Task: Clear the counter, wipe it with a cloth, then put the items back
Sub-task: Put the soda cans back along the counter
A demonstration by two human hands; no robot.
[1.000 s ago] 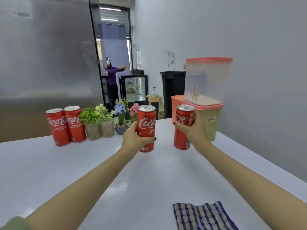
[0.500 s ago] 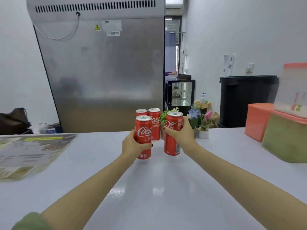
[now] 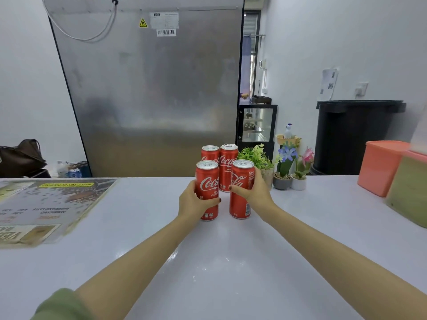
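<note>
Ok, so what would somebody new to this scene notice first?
The left hand and right hand each grip a red Coca-Cola can, the front left can and the front right can, at the middle of the white counter, with two back cans standing just behind. A tall stainless steel refrigerator fills the background, and small potted plants sit right of the cans.

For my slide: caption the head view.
Left hand grips left red can, right hand grips right red can, at white counter.

Cans read Coca-Cola; fridge bears a flame-warning sign.
</note>
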